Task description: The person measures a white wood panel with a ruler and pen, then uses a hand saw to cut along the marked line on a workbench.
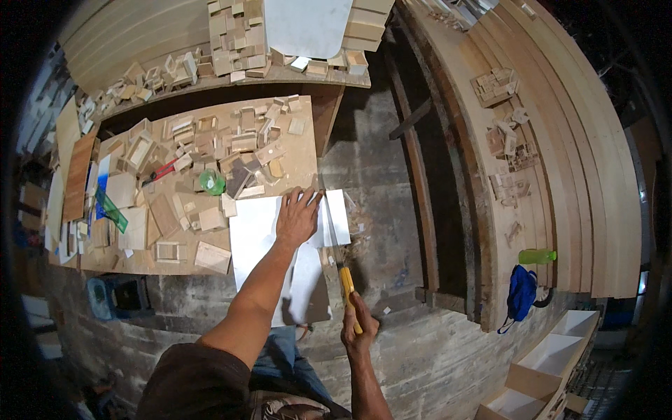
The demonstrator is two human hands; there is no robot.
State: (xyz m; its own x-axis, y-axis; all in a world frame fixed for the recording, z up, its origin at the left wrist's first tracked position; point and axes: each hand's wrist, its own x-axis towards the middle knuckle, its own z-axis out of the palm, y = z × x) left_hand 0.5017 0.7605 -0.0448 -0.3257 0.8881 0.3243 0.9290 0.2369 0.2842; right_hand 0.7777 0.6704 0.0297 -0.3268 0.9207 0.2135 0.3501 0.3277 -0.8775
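A white sheet or board (255,245) overhangs the right front of the worktable, and a narrow white strip of it shows past the saw blade. My left hand (297,218) lies flat on the board with fingers spread, close beside the blade. In my right hand (360,323) is a handsaw (347,281) with a yellow handle, its thin blade pointing away from me along the board's right part. The fingers wrap round the handle. The blade's far tip is near my left fingertips.
Small wooden boxes and offcuts crowd the worktable (301,150), with a green bottle (212,182) and red-handled pliers (159,172) among them. A long bench (476,210) runs along the right, bearing a blue bag (520,294). A blue stool (119,297) stands below the table's left front.
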